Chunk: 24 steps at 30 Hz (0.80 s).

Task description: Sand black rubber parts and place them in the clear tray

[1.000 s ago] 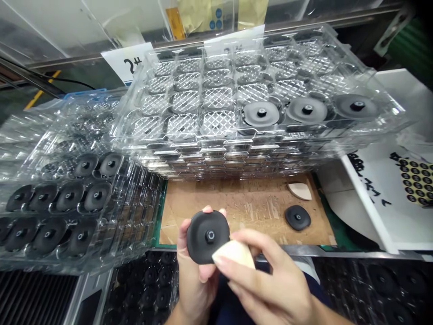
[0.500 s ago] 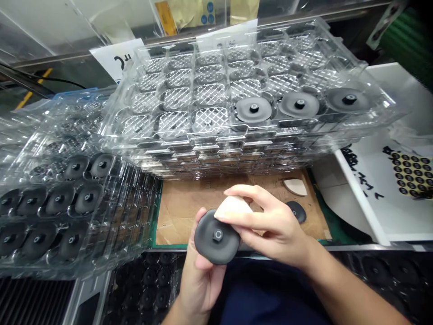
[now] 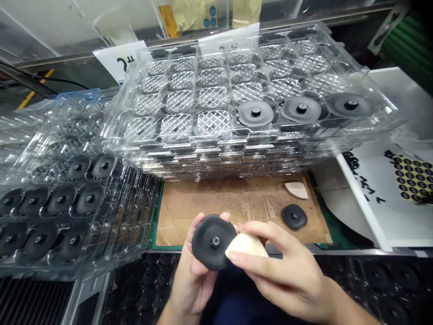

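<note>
In my left hand (image 3: 194, 284) is a black rounded disc-shaped part (image 3: 206, 253), held by its edge with its hexagonal centre stud facing up. My right hand (image 3: 287, 271) pinches a cream wedge-shaped sponge (image 3: 247, 245), whose tip touches or overlaps the disc's right edge. Under and beyond the hands lies a brown cardboard sheet (image 3: 203, 203). On its right side rest a second black disc part (image 3: 293, 216) and another cream wedge (image 3: 297, 189).
A stack of clear plastic trays (image 3: 179, 101) stands behind the cardboard, with three black discs in the top tray's front row. More trays (image 3: 118, 203) with black parts stand at left. At right is a white box (image 3: 375, 225) with a sheet of round black stickers (image 3: 412, 176).
My right hand and the sponge have moved down and right, from the disc's top edge to its right edge. The black part on the cardboard is now fully uncovered.
</note>
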Available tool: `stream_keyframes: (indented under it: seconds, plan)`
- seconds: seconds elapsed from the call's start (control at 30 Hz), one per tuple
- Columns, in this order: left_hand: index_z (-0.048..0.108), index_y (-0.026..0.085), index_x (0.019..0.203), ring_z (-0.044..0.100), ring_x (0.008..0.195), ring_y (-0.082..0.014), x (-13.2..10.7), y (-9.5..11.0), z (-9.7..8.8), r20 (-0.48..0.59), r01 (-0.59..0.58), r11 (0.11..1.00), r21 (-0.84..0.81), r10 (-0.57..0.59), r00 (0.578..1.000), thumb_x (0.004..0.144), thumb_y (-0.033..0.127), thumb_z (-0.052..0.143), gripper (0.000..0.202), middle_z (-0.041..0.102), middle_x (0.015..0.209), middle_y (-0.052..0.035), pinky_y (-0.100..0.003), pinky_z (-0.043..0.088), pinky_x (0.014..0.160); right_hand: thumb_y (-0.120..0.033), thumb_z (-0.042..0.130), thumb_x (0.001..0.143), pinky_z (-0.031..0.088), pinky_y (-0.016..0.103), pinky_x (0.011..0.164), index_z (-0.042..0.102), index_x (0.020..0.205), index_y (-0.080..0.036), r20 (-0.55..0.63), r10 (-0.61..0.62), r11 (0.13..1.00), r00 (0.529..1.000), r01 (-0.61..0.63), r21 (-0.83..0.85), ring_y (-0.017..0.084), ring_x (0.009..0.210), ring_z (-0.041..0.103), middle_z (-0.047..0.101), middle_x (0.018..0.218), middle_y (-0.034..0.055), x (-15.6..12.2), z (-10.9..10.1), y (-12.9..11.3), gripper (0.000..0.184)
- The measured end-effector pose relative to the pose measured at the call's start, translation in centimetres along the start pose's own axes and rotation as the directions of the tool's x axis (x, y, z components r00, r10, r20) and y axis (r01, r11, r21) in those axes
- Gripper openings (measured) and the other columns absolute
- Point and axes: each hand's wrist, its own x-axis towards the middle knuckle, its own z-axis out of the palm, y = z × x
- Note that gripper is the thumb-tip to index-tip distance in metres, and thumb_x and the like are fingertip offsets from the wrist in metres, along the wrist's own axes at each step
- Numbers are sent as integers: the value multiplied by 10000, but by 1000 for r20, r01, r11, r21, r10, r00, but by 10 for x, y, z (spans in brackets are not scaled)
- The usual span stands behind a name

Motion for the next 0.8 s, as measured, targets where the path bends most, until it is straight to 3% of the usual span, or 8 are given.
stream_keyframes:
  seconds: [0.13, 0.27, 0.47, 0.57, 0.7, 0.8]
  plan:
    - [654, 396, 1010, 584, 1118, -179, 3, -4, 2, -30, -46, 998, 40, 47, 998, 599, 334, 797, 440, 697, 1125, 45, -279, 436, 967, -103, 525, 840, 540, 280, 758, 687, 1029, -178, -86, 69, 997, 994, -72, -36, 182, 968, 581, 545, 1110, 116, 0, 7, -4, 260]
    - [634, 408, 1006, 639, 1033, -207, 5, -10, 4, -56, -162, 987, 10, 162, 985, 560, 285, 825, 501, 697, 1113, 67, -324, 494, 915, -75, 534, 822, 542, 229, 707, 692, 1020, -134, -128, 106, 994, 986, -105, 19, 161, 906, 598, 527, 1087, 121, 0, 16, -15, 261]
    - [628, 353, 987, 653, 1018, -194, 10, -16, 6, -97, -334, 943, 17, 334, 938, 541, 232, 836, 507, 701, 1100, 55, -248, 525, 854, -64, 538, 823, 523, 226, 683, 690, 1025, -89, -183, 194, 981, 964, -189, 44, 126, 776, 573, 524, 1053, 128, -4, 25, -18, 254]
    - [611, 357, 986, 649, 1031, -212, 12, -17, 4, -55, -346, 938, -4, 345, 937, 527, 212, 842, 533, 689, 1113, 59, -266, 542, 836, -64, 532, 820, 519, 220, 699, 682, 1039, -93, -136, 152, 984, 979, -138, 109, 127, 810, 575, 512, 1085, 124, -4, 26, -19, 268]
    - [607, 332, 975, 626, 1074, -218, 13, -17, 0, -45, -364, 931, 17, 364, 930, 532, 188, 839, 520, 688, 1102, 44, -255, 534, 848, -67, 539, 826, 511, 220, 699, 688, 1026, -108, -154, 222, 974, 963, -213, 73, 124, 790, 559, 526, 1041, 110, -3, 27, -18, 253]
    - [595, 347, 991, 634, 1058, -214, 12, -17, -2, -49, -332, 943, -4, 332, 942, 522, 226, 842, 544, 678, 1118, 47, -277, 529, 863, -72, 530, 826, 516, 222, 698, 673, 1057, -108, -124, 188, 980, 974, -177, 91, 122, 789, 569, 514, 1080, 115, -3, 28, -18, 275]
